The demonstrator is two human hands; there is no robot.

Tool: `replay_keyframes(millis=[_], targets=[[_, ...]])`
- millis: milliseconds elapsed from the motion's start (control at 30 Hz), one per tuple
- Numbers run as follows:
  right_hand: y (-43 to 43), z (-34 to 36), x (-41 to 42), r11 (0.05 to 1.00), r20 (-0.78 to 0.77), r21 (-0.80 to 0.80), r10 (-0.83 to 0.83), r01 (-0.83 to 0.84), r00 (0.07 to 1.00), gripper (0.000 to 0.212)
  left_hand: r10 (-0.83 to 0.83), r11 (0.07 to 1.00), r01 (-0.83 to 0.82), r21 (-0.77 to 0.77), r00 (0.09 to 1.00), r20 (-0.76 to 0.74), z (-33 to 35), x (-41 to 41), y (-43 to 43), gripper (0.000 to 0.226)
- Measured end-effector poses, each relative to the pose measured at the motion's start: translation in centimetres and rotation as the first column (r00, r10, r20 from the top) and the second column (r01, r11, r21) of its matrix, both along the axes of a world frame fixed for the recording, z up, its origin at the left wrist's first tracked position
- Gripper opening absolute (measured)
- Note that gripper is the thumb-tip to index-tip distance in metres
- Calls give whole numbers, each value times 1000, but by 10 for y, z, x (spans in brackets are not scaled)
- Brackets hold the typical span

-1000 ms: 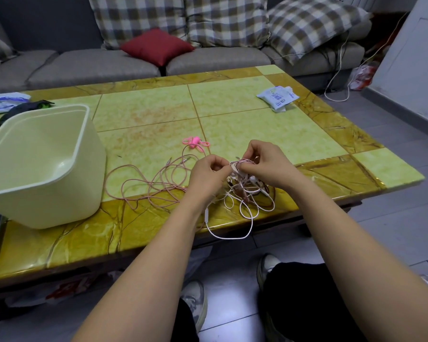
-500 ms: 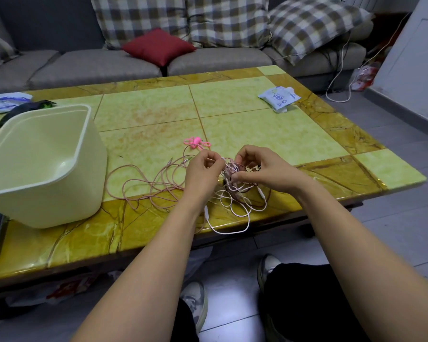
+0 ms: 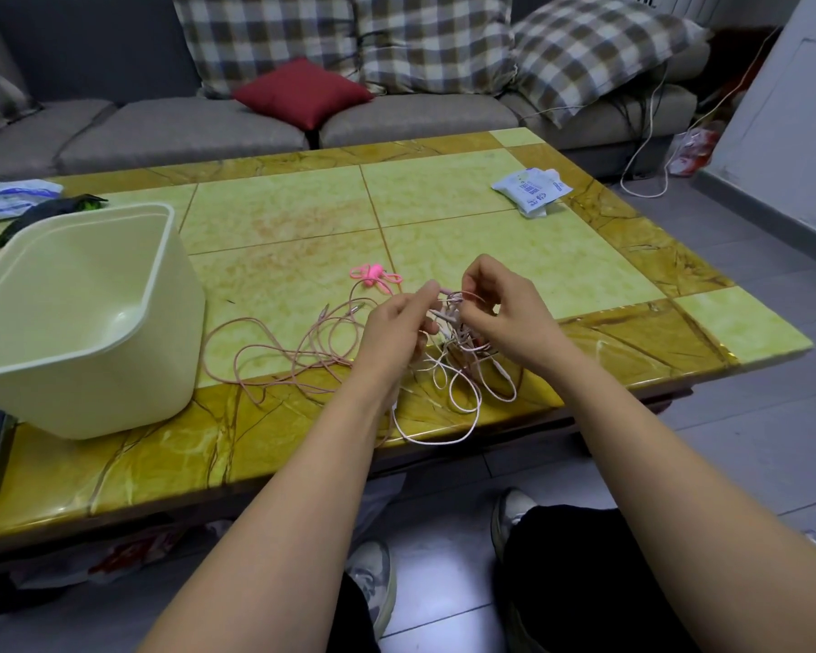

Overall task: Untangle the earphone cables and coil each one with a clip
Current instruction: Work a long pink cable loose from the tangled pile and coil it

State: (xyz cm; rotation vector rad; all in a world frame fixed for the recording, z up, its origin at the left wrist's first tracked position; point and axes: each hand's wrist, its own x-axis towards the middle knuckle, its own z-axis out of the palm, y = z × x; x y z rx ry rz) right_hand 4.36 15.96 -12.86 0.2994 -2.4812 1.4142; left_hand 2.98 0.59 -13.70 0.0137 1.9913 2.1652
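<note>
Head view: left hand (image 3: 393,329) and right hand (image 3: 504,312), close together, both pinch the tangled earphone cables (image 3: 458,365); pink clip (image 3: 372,273) lies just beyond them.

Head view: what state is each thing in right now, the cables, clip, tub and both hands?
earphone cables: tangled, knot held between the hands, loops trailing on the table
pink clip: lying on the table, unused
tub: upright, nothing visible inside
left hand: pinching the cables
right hand: pinching the cables
</note>
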Motion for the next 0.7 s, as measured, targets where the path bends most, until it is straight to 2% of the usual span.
replay_keyframes(millis=[100, 200, 267, 300, 367, 433, 500, 600, 700], targets=[[1, 0, -1, 999, 44, 6, 53, -53, 998, 14, 65, 997, -67, -24, 994, -85, -2, 0, 0, 17], [9, 0, -3, 991, 268, -11, 128, -130, 955, 26, 161, 987, -158, 37, 983, -87, -2, -3, -2, 16], [13, 0, -3, 984, 396, 62, 132, -170, 909, 26, 205, 978, -201, 57, 975, -86, -5, -4, -3, 18], [13, 0, -3, 981, 403, 111, 102, -159, 909, 21, 220, 974, -215, 63, 972, -87, -6, -3, -4, 20], [11, 1, -5, 989, 296, 146, -15, -30, 955, 12, 246, 967, -241, 78, 967, -68, -8, -2, -2, 24], [10, 1, -6, 987, 148, 94, -141, 128, 979, 9, 249, 963, -245, 112, 968, -19, -5, -2, 0, 26], [10, 1, -7, 989, 145, -4, -149, 151, 978, 12, 212, 963, -219, 160, 976, 59, -2, -2, 1, 26], [10, -1, -4, 985, 370, -173, 87, -24, 925, 25, 98, 974, -118, 192, 989, 111, 0, -2, 2, 28], [11, -4, 0, 971, 523, -35, 220, -237, 823, 61, 42, 974, -58, 218, 996, 80, 2, -1, 2, 24]])
